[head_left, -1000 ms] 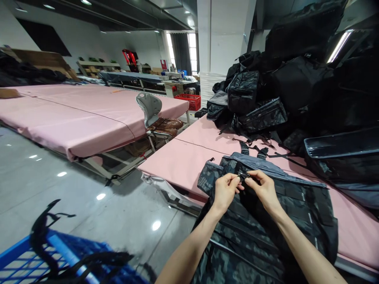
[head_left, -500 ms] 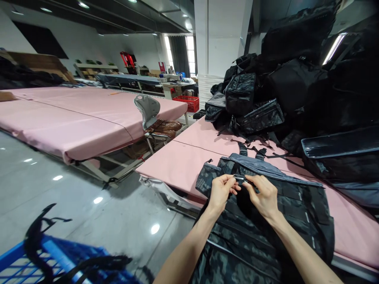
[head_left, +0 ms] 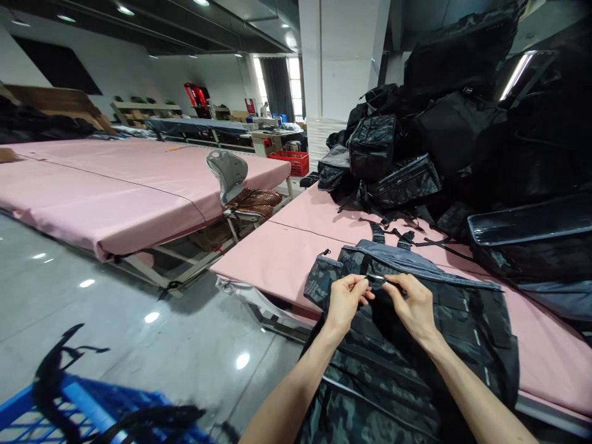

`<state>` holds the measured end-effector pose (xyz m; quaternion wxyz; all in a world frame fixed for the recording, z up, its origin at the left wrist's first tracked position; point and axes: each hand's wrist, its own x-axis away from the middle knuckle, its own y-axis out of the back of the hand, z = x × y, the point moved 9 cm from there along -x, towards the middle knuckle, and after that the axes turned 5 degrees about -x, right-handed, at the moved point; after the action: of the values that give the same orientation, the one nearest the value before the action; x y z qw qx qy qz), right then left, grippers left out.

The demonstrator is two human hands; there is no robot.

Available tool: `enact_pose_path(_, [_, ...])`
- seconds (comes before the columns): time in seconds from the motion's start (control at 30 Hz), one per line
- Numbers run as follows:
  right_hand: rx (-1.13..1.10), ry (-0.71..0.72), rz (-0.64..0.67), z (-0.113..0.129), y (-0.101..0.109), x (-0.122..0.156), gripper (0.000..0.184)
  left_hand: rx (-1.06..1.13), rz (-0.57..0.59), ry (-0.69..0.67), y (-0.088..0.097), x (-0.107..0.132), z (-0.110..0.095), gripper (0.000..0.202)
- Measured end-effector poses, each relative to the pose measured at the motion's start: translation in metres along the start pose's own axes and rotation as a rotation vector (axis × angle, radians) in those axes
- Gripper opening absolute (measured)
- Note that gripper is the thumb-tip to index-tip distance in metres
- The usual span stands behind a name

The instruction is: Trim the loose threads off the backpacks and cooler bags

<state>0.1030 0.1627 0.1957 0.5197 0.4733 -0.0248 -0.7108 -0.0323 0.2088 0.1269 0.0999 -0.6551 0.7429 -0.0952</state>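
Observation:
A dark camouflage backpack (head_left: 456,330) lies in front of me, partly on the pink-covered table and hanging over its near edge. Above its top part, a small dark strip with a shiny edge (head_left: 377,279) spans my two hands; its exact kind is too small to make out. My left hand (head_left: 342,303) pinches the strip's left end between thumb and fingers. At the other end, the thumb and forefinger of my right hand (head_left: 413,302) are closed on it. Grey lining (head_left: 393,254) shows along the bag's upper edge.
A large heap of black and camouflage bags (head_left: 430,142) stands on the pink table (head_left: 277,246) at right. A blue plastic crate (head_left: 28,407) with black straps sits low at left. Beyond are a grey chair (head_left: 229,176), another pink table (head_left: 115,185) and a red crate (head_left: 289,163).
The strip between my hands has tilted, its shiny edge now showing differently. My hands keep nearly the same place and grip. The view has shifted very slightly.

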Motion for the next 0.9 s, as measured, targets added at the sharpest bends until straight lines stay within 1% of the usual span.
enact_pose_path(0.07, [-0.09,-0.096,0.01,-0.006,-0.003,-0.001,0.016,-0.012,-0.001,-0.01,-0.002,-0.001,-0.002,0.018])
enact_pose_path(0.1, [-0.114,-0.105,0.033,-0.006,-0.007,-0.001,0.018,-0.012,-0.001,-0.023,-0.004,-0.002,-0.004,0.015])
enact_pose_path(0.2, [-0.126,-0.021,0.1,0.003,-0.017,-0.005,0.029,-0.029,0.001,-0.077,-0.01,-0.006,-0.009,0.01])
enact_pose_path(0.27, [-0.162,-0.007,0.069,0.001,-0.016,-0.01,0.025,-0.091,0.022,-0.13,-0.016,-0.009,-0.013,0.011])
enact_pose_path(0.3, [-0.207,-0.037,0.037,-0.005,-0.014,-0.014,0.021,-0.14,0.037,-0.163,-0.018,-0.011,-0.015,0.013])
enact_pose_path(0.33, [-0.273,-0.094,0.006,-0.013,-0.011,-0.016,0.017,-0.193,0.037,-0.203,-0.019,-0.013,-0.019,0.014])
enact_pose_path(0.4, [-0.463,-0.272,-0.018,-0.034,-0.011,-0.02,0.011,-0.289,-0.001,-0.293,-0.016,-0.018,-0.028,0.017])
enact_pose_path(0.43, [-0.58,-0.376,-0.009,-0.044,-0.014,-0.019,0.013,-0.33,-0.013,-0.338,-0.016,-0.021,-0.034,0.022])
enact_pose_path(0.47, [-0.7,-0.473,0.005,-0.051,-0.018,-0.018,0.018,-0.366,0.005,-0.374,-0.018,-0.024,-0.038,0.028])
enact_pose_path(0.5, [-0.808,-0.551,0.018,-0.057,-0.022,-0.017,0.022,-0.402,0.066,-0.396,-0.025,-0.027,-0.04,0.031])
enact_pose_path(0.57, [-0.951,-0.637,0.018,-0.063,-0.024,-0.016,0.028,-0.473,0.238,-0.395,-0.042,-0.034,-0.038,0.028])
enact_pose_path(0.6, [-0.988,-0.654,0.007,-0.065,-0.024,-0.016,0.03,-0.509,0.291,-0.379,-0.047,-0.037,-0.036,0.023])
enact_pose_path(0.63, [-0.997,-0.663,-0.008,-0.068,-0.022,-0.016,0.031,-0.543,0.308,-0.362,-0.05,-0.04,-0.034,0.02])
enact_pose_path(0.7, [-0.917,-0.642,-0.066,-0.075,-0.012,-0.018,0.03,-0.596,0.264,-0.344,-0.048,-0.045,-0.032,0.017])
enact_pose_path(0.73, [-0.834,-0.6,-0.107,-0.077,-0.004,-0.02,0.029,-0.612,0.233,-0.343,-0.047,-0.046,-0.032,0.016])
enact_pose_path(0.8, [-0.6,-0.453,-0.159,-0.071,0.013,-0.027,0.023,-0.638,0.192,-0.358,-0.045,-0.045,-0.032,0.016])
enact_pose_path(0.83, [-0.473,-0.362,-0.15,-0.063,0.018,-0.03,0.019,-0.654,0.177,-0.379,-0.044,-0.044,-0.033,0.016])
enact_pose_path(0.9, [-0.236,-0.208,-0.069,-0.044,0.017,-0.035,0.015,-0.703,0.166,-0.45,-0.046,-0.039,-0.037,0.016])
